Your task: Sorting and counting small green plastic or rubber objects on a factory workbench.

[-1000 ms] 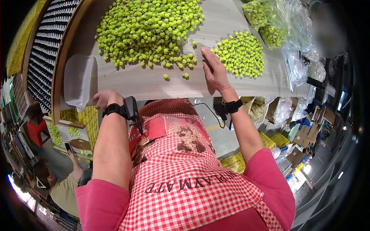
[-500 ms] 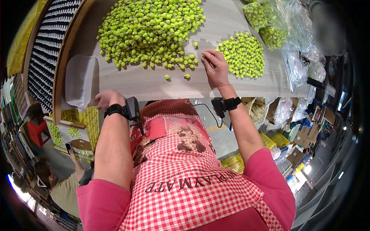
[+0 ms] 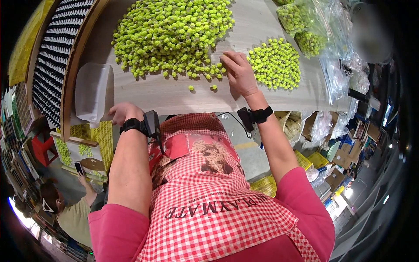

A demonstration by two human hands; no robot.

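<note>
A large heap of small yellow-green knobbly pieces [image 3: 168,35] covers the table's middle. To its right lies a smaller, flat patch of the same pieces [image 3: 275,65]. Between the two, my right hand [image 3: 240,75] rests low over the tabletop, its fingers bent together at the heap's right edge. Their tips hide whatever they hold. Two loose pieces [image 3: 202,88] sit in front of the heap. My left hand [image 3: 124,113] is at the table's near edge, fingers loosely apart and nothing visible in them. Beside it stands a translucent plastic tub [image 3: 93,94].
Rows of black-and-white parts fill a wood-edged tray [image 3: 56,56] at the left. Clear bags of green pieces [image 3: 301,30] and loose plastic bags [image 3: 336,74] lie at the right. Lower left, another person [image 3: 72,209] holds a phone. Yellow crates [image 3: 266,185] stand below the table.
My right hand has shifted slightly left, its fingers now covering the spot where a single loose piece lay. The left hand has barely moved.
</note>
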